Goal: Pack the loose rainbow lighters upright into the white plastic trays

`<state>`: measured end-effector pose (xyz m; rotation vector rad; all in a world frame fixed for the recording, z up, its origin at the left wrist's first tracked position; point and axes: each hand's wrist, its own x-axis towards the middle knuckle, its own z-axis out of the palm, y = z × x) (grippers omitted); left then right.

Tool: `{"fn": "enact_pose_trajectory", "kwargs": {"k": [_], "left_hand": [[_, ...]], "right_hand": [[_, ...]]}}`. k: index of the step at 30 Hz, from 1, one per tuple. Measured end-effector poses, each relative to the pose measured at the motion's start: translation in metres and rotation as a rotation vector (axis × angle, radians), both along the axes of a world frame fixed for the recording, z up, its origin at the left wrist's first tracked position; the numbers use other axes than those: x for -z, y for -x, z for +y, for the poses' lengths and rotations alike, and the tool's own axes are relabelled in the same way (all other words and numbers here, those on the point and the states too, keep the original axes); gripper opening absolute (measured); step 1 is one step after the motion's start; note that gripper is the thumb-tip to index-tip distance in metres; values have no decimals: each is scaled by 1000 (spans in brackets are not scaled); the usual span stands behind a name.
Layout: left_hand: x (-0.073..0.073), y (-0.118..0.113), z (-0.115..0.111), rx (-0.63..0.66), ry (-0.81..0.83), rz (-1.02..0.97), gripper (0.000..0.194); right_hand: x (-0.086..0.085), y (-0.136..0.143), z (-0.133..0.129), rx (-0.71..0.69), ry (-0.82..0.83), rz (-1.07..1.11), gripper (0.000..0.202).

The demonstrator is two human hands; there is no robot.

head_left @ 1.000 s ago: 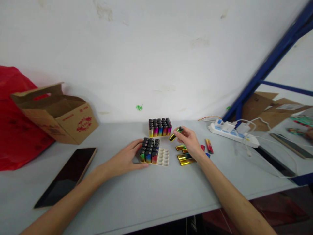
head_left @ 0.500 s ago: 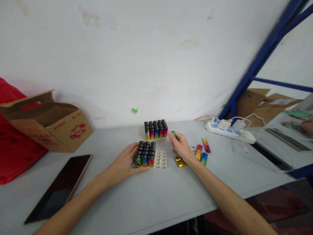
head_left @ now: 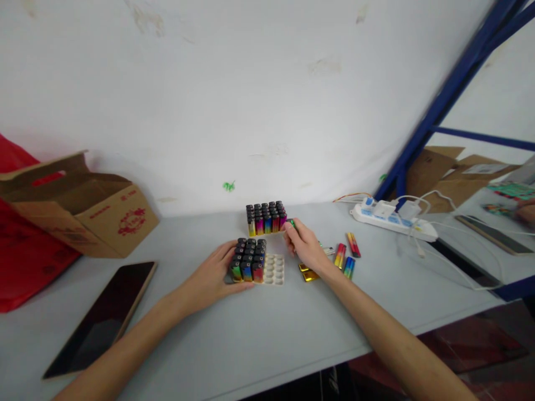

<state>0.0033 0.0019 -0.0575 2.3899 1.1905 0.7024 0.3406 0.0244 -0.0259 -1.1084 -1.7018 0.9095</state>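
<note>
My left hand [head_left: 214, 269] wraps round the left side of the front group of lighters [head_left: 248, 259], its thumb along the front edge. These black-topped lighters stand upright in several rows in a pale tray [head_left: 273, 269], whose round sockets at the right hold nothing. Pinched in my right hand [head_left: 307, 244] is a lighter [head_left: 291, 223] with some green on it, mostly hidden by the fingers. Just beyond stands a second block of upright lighters [head_left: 267, 218]. Loose by my right wrist lie gold lighters [head_left: 309, 273], a red-yellow lighter [head_left: 340, 255] and a blue-green one [head_left: 349, 267].
Another red-yellow lighter [head_left: 353, 245] lies farther right, before a white power strip [head_left: 393, 221] with cables. At left are a tablet [head_left: 100, 317], an open cardboard box [head_left: 112, 217] and a red bag [head_left: 33, 267]. A blue frame [head_left: 434, 111] rises at right; another person's hand [head_left: 525, 214] shows beyond.
My right hand has shifted slightly left with the lighter, and its fingers have turned downward. My left hand keeps its place round the front tray. The view has tilted a little.
</note>
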Motion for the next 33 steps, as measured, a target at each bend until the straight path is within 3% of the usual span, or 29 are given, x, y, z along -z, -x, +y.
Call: {"fn": "enact_pose_trajectory", "kwargs": {"k": [4, 13, 19, 24, 28, 33], "left_hand": [[1, 0, 1, -3, -18, 6, 91], [4, 1, 3, 54, -51, -11, 94], [3, 2, 1, 29, -42, 8, 92], [5, 3, 3, -12, -9, 22, 92], [3, 5, 4, -4, -10, 29, 91], [5, 5, 6, -12, -31, 54, 93]], "right_hand": [[-9, -5, -5, -29, -207, -225, 63], [-2, -6, -4, -78, -152, -445, 54], [2, -2, -2, -118, -313, -616, 34], [3, 5, -3, -161, -356, -666, 26], [-4, -25, 3, -173, -348, -570, 23], [-15, -99, 13, 35, -218, -554, 17]]}}
